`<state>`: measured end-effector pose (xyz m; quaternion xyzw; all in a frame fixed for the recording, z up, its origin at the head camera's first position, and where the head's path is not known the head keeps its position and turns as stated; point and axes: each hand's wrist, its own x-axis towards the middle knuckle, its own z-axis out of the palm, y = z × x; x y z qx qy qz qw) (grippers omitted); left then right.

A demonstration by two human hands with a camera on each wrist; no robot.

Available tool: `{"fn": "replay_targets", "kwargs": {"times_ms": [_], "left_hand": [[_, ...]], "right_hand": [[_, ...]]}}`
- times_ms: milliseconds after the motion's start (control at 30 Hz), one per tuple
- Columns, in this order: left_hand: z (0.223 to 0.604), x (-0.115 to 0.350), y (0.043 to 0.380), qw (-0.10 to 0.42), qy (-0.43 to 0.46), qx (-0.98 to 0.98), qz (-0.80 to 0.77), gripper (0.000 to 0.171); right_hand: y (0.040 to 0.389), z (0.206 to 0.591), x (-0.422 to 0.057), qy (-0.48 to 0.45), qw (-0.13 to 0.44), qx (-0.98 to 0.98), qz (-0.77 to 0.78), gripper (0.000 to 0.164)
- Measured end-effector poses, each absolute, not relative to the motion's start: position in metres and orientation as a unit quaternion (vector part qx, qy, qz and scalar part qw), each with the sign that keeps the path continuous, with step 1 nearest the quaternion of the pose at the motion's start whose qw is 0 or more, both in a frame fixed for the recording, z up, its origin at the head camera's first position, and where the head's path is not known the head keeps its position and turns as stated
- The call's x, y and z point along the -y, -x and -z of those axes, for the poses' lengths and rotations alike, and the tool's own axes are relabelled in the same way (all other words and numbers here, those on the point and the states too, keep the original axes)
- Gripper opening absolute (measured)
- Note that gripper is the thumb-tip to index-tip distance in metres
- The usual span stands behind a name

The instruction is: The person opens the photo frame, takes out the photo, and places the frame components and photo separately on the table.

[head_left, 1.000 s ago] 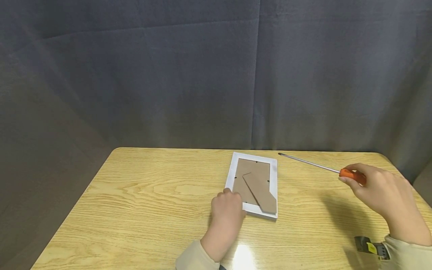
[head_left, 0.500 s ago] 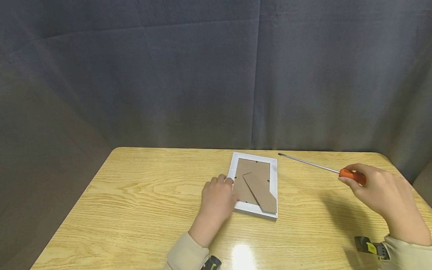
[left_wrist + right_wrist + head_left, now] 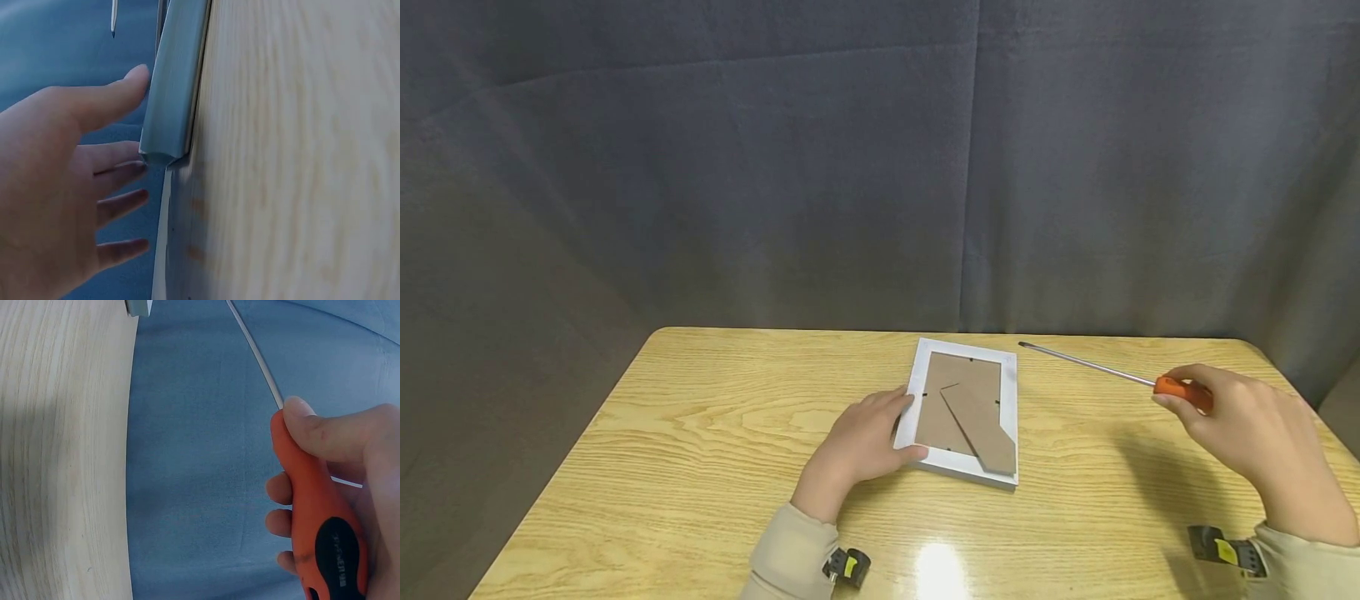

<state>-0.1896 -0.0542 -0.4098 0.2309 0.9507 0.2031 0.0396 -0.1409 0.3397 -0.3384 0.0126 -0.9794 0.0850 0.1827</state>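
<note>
A white picture frame [image 3: 1009, 392] lies face down on the table, its brown backing board [image 3: 934, 427] up. The folded stand [image 3: 988, 437] slants across the board to the lower right corner. My left hand [image 3: 857, 442] is at the frame's lower left, thumb over the near border, fingers along the side. In the left wrist view its fingers [image 3: 122, 203] are spread and straight beside the frame [image 3: 175, 81]. My right hand [image 3: 1270, 425] grips a flathead screwdriver [image 3: 309, 481] by its orange handle. The shaft points left, its tip above the table near the frame's far right corner.
The wood-grain table [image 3: 700, 467] has rounded far corners. Behind it hangs a dark grey curtain [image 3: 820, 183]. Black wrist straps with yellow marks circle both sleeves [image 3: 793, 554].
My left hand has shifted left from the frame's near edge to its left side, and its fingers have straightened. The right hand and screwdriver stay in place.
</note>
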Motion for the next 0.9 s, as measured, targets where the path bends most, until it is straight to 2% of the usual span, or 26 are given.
{"fn": "replay_targets", "kwargs": {"times_ms": [300,700,900], "left_hand": [[0.407,0.055,0.186,0.074,-0.191,-0.960,-0.193,0.083],[0.403,0.037,0.176,0.047,-0.182,-0.974,-0.125,0.088],[0.404,0.028,0.172,0.039,-0.189,-0.976,-0.104,0.093]], "right_hand": [[0.141,0.338,-0.339,-0.019,0.181,0.980,-0.080,0.041],[0.143,0.342,-0.337,-0.023,0.167,0.982,-0.083,0.045],[0.144,0.344,-0.334,-0.036,0.177,0.981,-0.076,0.042]]}}
